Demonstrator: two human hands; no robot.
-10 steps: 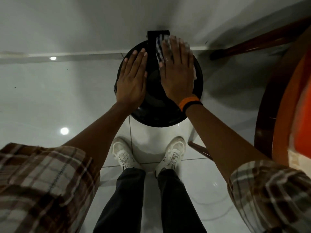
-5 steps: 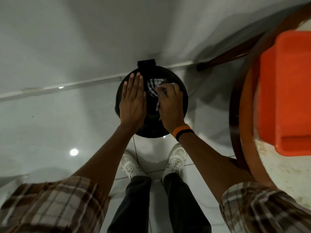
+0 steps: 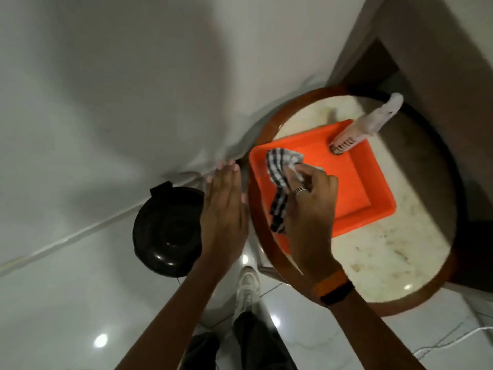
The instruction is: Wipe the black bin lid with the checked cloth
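The right hand [image 3: 309, 206] has the checked cloth [image 3: 280, 180] bunched in a pinch, fingers curled tight around its middle, and it hangs over the orange tray [image 3: 373, 198] on the round surface [image 3: 386, 252]. One end of the cloth puffs up above the knuckles, the other trails down below the hand in a loose strip. That droop says it all: soft, light, no stiffness whatsoever, so it should fold to the curve of whatever it rubs. A flat palm pressed on top would likely spread it better than this pinch.

The left hand [image 3: 224, 217] is flat, fingers straight and pressed together, carrying nothing, hovering between the surface's wooden rim and the bin.

Down on the floor, left of both hands, sits the black bin lid [image 3: 165, 231], shut, round, glossy, with reflections on its dome. It looks like smooth hard plastic, probably slick under a cloth and light enough to shift, so steadying it near the rim with the free hand seems wise. Its hinge tab [image 3: 160, 186] points toward the wall.

Count: one cloth, one lid, one tray, one pale spray bottle [image 3: 365, 126] leaning in the tray's far corner, two hands, one shoe [image 3: 248, 287] showing.
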